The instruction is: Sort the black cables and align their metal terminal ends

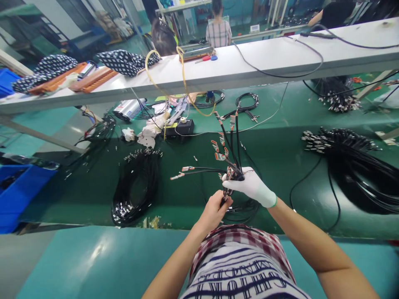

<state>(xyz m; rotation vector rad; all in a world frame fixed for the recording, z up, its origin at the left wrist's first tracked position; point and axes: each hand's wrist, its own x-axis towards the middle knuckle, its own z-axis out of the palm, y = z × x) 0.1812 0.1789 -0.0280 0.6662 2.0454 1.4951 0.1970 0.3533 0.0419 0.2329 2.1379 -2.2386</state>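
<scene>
A bunch of black cables (pixel 232 145) with orange-and-silver connector ends fans out over the green worktop. My right hand (pixel 251 186), in a white glove with a green cuff, is closed around the bunch near the connectors. Just below it, my bare left hand (pixel 215 209) is closed on the lower part of the same cables. Two of the ends point left, while others stick up and away from me. More black cable (pixel 246 211) lies coiled on the worktop behind my hands, partly hidden by them.
On the worktop (pixel 183 195) a black cable coil (pixel 137 187) lies left and a large cable bundle (pixel 349 166) right. A black box (pixel 179 128) stands further back. A white shelf (pixel 264 58) crosses above. A blue bin (pixel 25 191) is far left. Other people sit beyond the shelf.
</scene>
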